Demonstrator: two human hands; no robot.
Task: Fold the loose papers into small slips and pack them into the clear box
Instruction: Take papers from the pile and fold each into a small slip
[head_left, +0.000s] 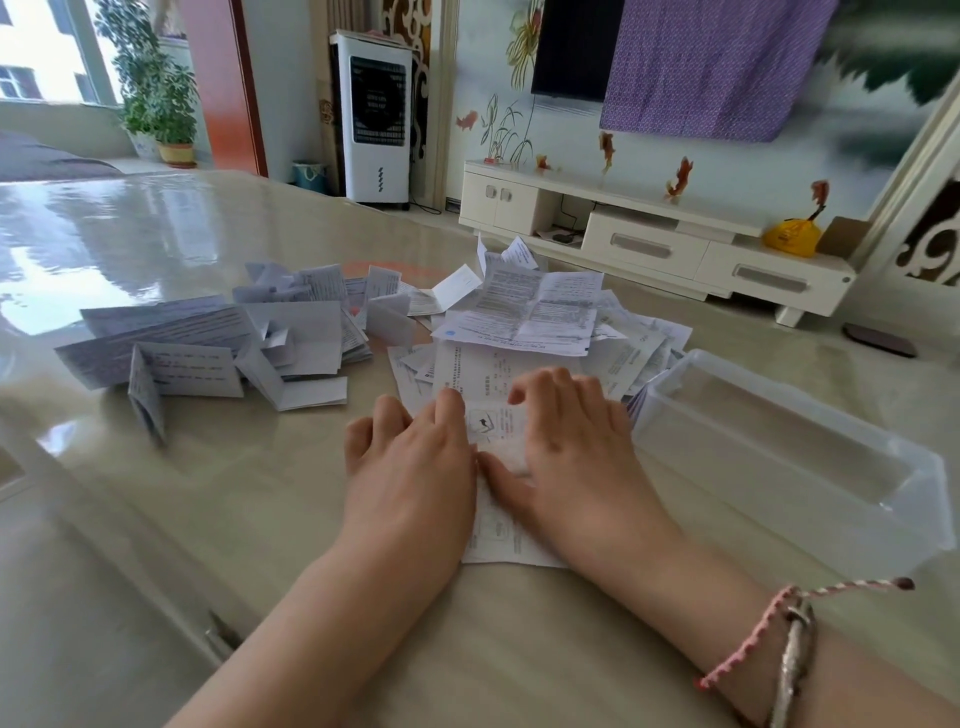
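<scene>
both hands flat, fingers straight: left hand (410, 457) & right hand (566, 441) press a printed sheet (496, 415) on the table (234, 519), mid-fold prob. clear box (779, 452) just to the right, looks empty. tip: line up edges, then crease firmly w/ fingertips.

Bright daylight from the window (47, 52) at upper left throws broad glare across the glossy bench (156, 218); wide-angle distortion bends the frame's edges, the upper right corner smeared with blur.
</scene>
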